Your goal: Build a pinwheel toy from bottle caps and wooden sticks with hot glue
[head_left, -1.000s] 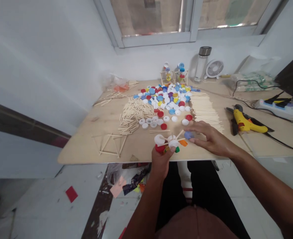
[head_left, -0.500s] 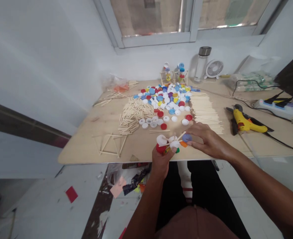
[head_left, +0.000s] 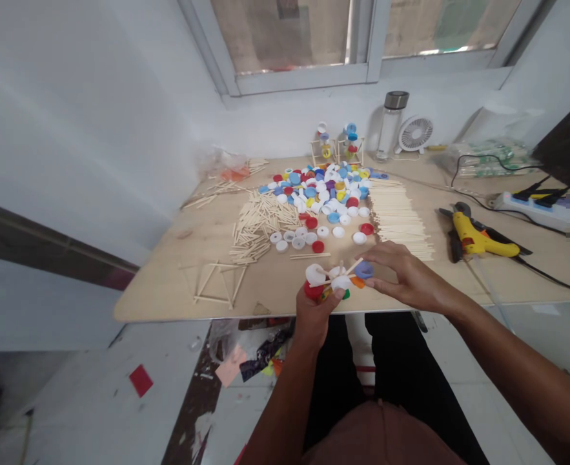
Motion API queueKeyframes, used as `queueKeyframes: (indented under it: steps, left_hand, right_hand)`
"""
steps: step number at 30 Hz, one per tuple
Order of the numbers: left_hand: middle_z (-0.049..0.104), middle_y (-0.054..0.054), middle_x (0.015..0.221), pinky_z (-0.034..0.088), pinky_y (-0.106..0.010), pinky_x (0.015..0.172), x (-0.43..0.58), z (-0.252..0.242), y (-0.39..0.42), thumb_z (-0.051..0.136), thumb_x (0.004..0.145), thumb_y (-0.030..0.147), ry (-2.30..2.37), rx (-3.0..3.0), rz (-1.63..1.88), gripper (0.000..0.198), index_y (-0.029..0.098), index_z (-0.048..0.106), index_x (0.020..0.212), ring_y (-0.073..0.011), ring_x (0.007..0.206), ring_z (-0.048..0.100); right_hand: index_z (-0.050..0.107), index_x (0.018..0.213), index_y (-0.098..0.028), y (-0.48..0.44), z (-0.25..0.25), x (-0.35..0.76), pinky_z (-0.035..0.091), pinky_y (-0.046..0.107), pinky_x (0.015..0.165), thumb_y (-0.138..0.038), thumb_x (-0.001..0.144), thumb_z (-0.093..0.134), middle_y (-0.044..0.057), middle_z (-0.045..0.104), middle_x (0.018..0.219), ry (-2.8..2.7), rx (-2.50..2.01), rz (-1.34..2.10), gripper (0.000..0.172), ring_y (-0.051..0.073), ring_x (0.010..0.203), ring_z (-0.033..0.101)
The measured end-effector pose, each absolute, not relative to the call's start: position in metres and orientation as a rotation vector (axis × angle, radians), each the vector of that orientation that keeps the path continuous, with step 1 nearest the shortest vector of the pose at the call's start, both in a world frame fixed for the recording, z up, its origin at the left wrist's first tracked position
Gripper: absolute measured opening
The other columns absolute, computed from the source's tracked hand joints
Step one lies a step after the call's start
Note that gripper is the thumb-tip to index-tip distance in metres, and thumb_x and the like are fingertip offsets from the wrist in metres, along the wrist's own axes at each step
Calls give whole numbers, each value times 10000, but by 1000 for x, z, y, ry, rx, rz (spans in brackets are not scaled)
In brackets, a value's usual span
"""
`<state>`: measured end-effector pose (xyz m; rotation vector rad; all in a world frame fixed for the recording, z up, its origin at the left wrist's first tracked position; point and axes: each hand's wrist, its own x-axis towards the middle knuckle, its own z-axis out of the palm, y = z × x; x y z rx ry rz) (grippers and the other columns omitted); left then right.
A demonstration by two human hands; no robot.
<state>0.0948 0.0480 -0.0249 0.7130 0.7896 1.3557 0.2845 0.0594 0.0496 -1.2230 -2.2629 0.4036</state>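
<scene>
A small model made of bottle caps and wooden sticks [head_left: 334, 281] is held just above the near edge of the wooden table [head_left: 168, 287]. My left hand [head_left: 314, 316] grips it from below, fingers closed round its lower caps. My right hand [head_left: 405, 278] pinches a blue cap [head_left: 365, 269] at the model's right side, thumb and fingers closed on it. White, red, green and orange caps show in the model.
A heap of coloured bottle caps [head_left: 326, 190] lies mid-table, with loose sticks [head_left: 260, 226] to its left and a neat row of sticks [head_left: 398, 216] to its right. A yellow glue gun [head_left: 478, 240], power strip [head_left: 539, 210], bottle [head_left: 391, 126], small fan [head_left: 414, 134] and two finished models [head_left: 335, 143] stand behind.
My right hand has drawn in from flat over the table to pinch the blue cap against the model. The left hand has lifted the model slightly.
</scene>
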Motion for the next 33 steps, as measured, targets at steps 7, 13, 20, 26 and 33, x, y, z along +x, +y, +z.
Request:
queueKeyframes:
  steps: [7,13,20,26,33]
  left_hand:
    - [735,-52,943,498,-310,855,95,-21,47,850,535,246,816,711,1344,437,176,705,941,-182,886,664]
    - [734,-55,939,500,-326,859,93,-20,47,855,521,262,830,725,1308,417,173,708,902,-192,884,665]
    - [731,-61,917,513,-321,813,90,-21,50,835,553,241,806,837,1178,402,160,710,927,-204,863,662]
    - [728,-30,814,507,-275,742,88,-20,50,843,537,224,786,845,1161,338,157,702,836,-159,746,651]
    - [727,-36,828,508,-264,718,91,-17,51,851,520,266,808,749,1226,391,156,690,859,-153,742,658]
  right_hand:
    - [602,1174,-240,56,65,290,435,445,950,-386,867,567,95,631,1185,-2108,-1260,527,343,248,1123,558]
    - [646,1056,-228,59,67,284,434,410,937,-375,873,563,76,668,1075,-2085,-1226,582,249,233,1065,579]
    - [656,928,-218,60,71,277,435,363,861,-323,848,597,40,692,930,-2103,-1251,681,145,196,914,606]
    - [644,814,-212,59,68,275,435,366,826,-308,847,583,19,694,835,-2135,-1299,665,119,183,826,618]
    - [653,830,-212,58,62,275,453,357,787,-321,850,580,30,697,844,-2100,-1314,660,133,191,824,626]
